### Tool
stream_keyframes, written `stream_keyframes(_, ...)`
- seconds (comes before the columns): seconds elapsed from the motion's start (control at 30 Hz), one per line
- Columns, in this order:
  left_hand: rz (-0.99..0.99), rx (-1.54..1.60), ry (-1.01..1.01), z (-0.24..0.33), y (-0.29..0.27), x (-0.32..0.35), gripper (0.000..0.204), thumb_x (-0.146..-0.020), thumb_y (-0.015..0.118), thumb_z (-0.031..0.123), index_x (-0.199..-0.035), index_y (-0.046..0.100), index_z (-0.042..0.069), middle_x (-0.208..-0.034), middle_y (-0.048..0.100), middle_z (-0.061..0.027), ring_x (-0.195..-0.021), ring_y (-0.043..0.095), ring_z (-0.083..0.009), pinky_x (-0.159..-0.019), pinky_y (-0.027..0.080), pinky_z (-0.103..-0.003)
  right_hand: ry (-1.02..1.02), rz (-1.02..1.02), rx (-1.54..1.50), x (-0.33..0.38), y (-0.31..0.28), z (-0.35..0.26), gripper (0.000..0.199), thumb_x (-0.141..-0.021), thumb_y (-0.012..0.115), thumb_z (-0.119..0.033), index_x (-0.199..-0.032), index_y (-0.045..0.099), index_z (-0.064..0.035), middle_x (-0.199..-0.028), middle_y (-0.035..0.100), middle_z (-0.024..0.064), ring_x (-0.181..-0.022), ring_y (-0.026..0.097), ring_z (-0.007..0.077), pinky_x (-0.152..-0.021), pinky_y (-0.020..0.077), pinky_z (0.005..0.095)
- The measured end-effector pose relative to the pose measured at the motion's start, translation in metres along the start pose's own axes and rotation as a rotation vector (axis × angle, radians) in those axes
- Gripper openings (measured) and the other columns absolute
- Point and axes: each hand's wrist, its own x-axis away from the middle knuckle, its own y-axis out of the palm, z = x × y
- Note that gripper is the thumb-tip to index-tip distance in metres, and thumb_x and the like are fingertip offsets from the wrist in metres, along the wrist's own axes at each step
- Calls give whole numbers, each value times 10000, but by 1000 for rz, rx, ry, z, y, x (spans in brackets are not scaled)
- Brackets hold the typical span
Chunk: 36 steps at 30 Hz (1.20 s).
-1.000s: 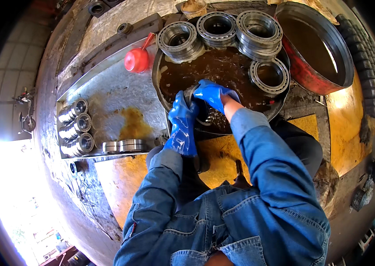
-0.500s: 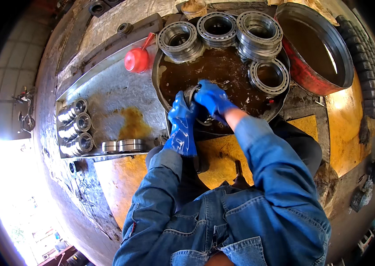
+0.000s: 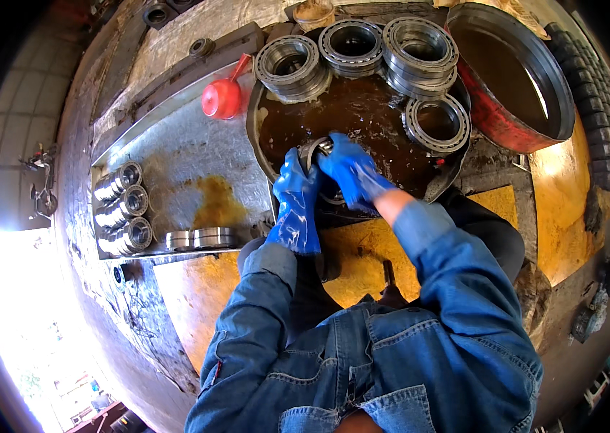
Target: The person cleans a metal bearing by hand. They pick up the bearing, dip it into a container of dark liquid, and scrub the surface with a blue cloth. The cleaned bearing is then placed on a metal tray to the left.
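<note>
Over the near side of a round pan (image 3: 269, 162) of dark brown liquid, both my hands are raised in long blue gloves. My left hand (image 3: 295, 189) is closed around a small metal bearing ring (image 3: 311, 151), which is tilted. Against the ring's right side, my right hand (image 3: 348, 169) has its fingers curled onto it; the glove hides much of the metal. Under my wrists another metal ring (image 3: 332, 193) shows in part. Along the pan's far rim stand large roller bearings (image 3: 289, 65), some stacked, and one bearing (image 3: 436, 124) lies at the right.
A metal tray (image 3: 189, 155) at the left holds a red dipper (image 3: 223, 99), rows of small bearings (image 3: 132, 198) and two flat rings (image 3: 211, 237). A red-sided tub (image 3: 507, 133) of liquid stands at the right, beside stacked dark rings (image 3: 601, 115). Yellowish boards (image 3: 363, 252) lie beneath me.
My right hand has shifted slightly right and down along the ring, showing more of the metal. My left hand stays nearly in place. Small splashes or bubbles show in the liquid.
</note>
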Motion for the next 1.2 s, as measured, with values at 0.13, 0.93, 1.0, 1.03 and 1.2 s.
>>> stream_keyframes(0.13, -27, -15, 7, 5, 5, -5, 654, -909, 672, 362, -1457, 493, 54, -1266, 660, -296, -1147, 661, -453, -982, 536, -490, -122, -258, -116, -34, -25, -4, 652, -880, 677, -364, -1432, 535, -47, -1228, 671, 310, -1122, 668, 464, -957, 541, 488)
stream_keyframes(0.93, -8, -5, 3, -9, -1, 3, 667, -906, 647, 340, -1479, 469, 48, -1287, 654, -287, -1130, 672, -447, -982, 542, -496, 235, -65, 60, 58, 8, 2, 813, -877, 714, -533, -1501, 450, -83, -1354, 632, 260, -1242, 633, 412, -1019, 530, 479)
stream_keyframes(1.0, -25, -13, -12, -5, 1, 2, 671, -905, 658, 353, -1480, 477, 59, -1288, 656, -283, -1133, 672, -441, -983, 542, -489, 170, -56, 61, 40, 2, 2, 799, -872, 715, -519, -1488, 476, -70, -1366, 626, 257, -1231, 637, 417, -1026, 525, 475)
stream_keyframes(1.03, -32, -18, -13, -4, 2, 3, 673, -905, 661, 360, -1480, 480, 62, -1287, 657, -281, -1138, 672, -439, -987, 540, -487, 151, -56, 57, 22, -4, -6, 777, -870, 715, -502, -1475, 495, -67, -1351, 635, 257, -1223, 641, 418, -1024, 525, 469)
stream_keyframes(1.2, -40, -20, -24, 6, 5, -5, 680, -900, 673, 380, -1477, 487, 73, -1285, 662, -278, -1159, 667, -428, -1002, 531, -481, -212, -286, -149, -36, -19, -1, 638, -884, 662, -347, -1433, 543, -44, -1256, 663, 309, -1172, 654, 431, -1012, 522, 451)
